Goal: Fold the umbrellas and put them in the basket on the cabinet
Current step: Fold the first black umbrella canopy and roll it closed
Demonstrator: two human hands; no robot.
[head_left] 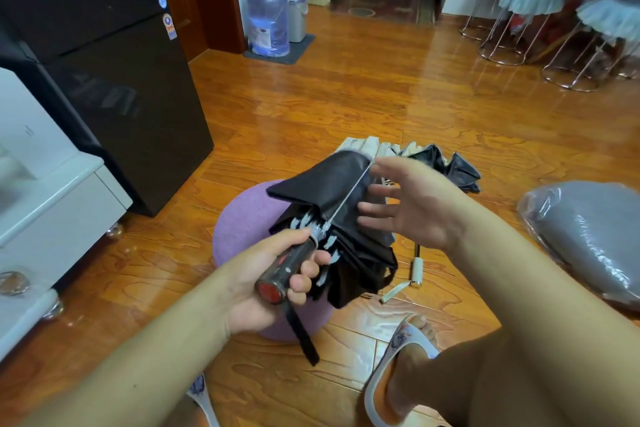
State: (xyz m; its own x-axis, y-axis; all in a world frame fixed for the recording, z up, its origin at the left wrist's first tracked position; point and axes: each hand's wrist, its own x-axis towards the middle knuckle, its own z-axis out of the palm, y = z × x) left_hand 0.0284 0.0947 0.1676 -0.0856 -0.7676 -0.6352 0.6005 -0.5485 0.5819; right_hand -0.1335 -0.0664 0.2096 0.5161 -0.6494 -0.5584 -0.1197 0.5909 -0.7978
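Two umbrellas remain unbasketed: I am gripping the black umbrella (332, 218) by its handle in my left hand (273, 281), above the purple cushion (242, 225), right hand (412, 204) spread beside its canopy; the beige umbrella (398, 152) is lying beyond the cushion; no basket is showing.

— How's my bare left hand (273, 282)?
— Fingers curled tight round the black cylindrical umbrella handle with the red end cap (289, 269), forearm reaching in from the lower left.
— And my bare right hand (410, 204)?
— Open, fingers spread and straight, palm facing left, holding nothing, forearm angled in from the lower right.
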